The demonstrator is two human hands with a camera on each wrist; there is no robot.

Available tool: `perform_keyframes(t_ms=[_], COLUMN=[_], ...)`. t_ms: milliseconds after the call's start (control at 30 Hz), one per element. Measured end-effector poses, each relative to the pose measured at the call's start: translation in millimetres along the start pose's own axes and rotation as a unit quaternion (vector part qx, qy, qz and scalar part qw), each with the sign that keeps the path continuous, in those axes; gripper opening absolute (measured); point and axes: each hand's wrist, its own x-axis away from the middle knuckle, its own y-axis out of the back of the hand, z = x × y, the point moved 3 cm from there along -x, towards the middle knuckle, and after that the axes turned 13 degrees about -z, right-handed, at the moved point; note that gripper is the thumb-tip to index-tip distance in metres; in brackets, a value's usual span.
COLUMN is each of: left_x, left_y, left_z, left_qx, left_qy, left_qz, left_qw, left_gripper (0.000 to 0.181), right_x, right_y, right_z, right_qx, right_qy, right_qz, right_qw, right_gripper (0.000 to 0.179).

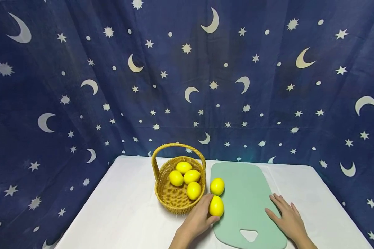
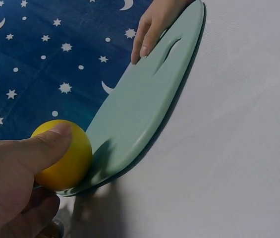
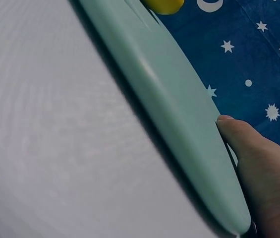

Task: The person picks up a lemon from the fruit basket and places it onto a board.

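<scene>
My left hand [image 1: 197,217] grips a yellow lemon [image 1: 216,206] at the left edge of a pale green cutting board [image 1: 246,200]. In the left wrist view the thumb lies over the top of that lemon [image 2: 75,158], while the other fingers are partly hidden beneath it. A second lemon [image 1: 217,186] lies on the board just beyond the gripped one. With fingers spread and extended, my right hand [image 1: 288,219] is at the board's right edge; in the right wrist view its thumb [image 3: 239,134] touches that edge.
Left of the board stands a yellow wicker basket [image 1: 174,204] with a tall arched handle and several lemons [image 1: 191,176] inside. A white cloth [image 1: 118,207] covers the table. Behind it hangs a dark blue curtain [image 1: 174,72] with moons and stars.
</scene>
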Motion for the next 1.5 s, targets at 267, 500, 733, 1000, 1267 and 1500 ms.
perform_keyframes(t_ms=[267, 500, 733, 1000, 1267, 1500], left_x=[1.6, -0.8, -10.0, -16.9, -34.5, -48.2], left_y=[-2.0, 5.2, 49.2, 88.2, 89.8, 84.5], left_z=[1.7, -4.3, -12.0, 43.9, 83.2, 98.6], left_qx=[0.005, -0.036, 0.011, -0.015, -0.048, -0.044], left_qy=[0.002, -0.022, -0.061, 0.036, 0.088, 0.089], left_qz=[0.003, -0.004, -0.077, -0.175, -0.123, -0.109], left_qw=[1.0000, 0.9991, 0.9951, 0.9837, 0.9873, 0.9891], left_gripper=[0.075, 0.074, 0.038, 0.042, 0.066, 0.075], right_x=[-0.1, 0.4, 0.7, 2.2, 2.5, 2.1], right_y=[-2.1, -3.1, -0.7, -2.6, -4.9, -4.1], right_z=[0.8, -0.4, -1.2, -1.6, -0.7, -3.0], right_qx=[0.000, 0.000, 0.006, 0.007, 0.006, 0.009], right_qy=[-0.002, -0.004, -0.010, -0.014, -0.021, -0.019], right_qz=[-0.011, -0.029, -0.029, -0.031, -0.025, -0.029], right_qw=[0.9999, 0.9996, 0.9995, 0.9994, 0.9995, 0.9994], right_gripper=[0.069, 0.066, 0.067, 0.067, 0.068, 0.069])
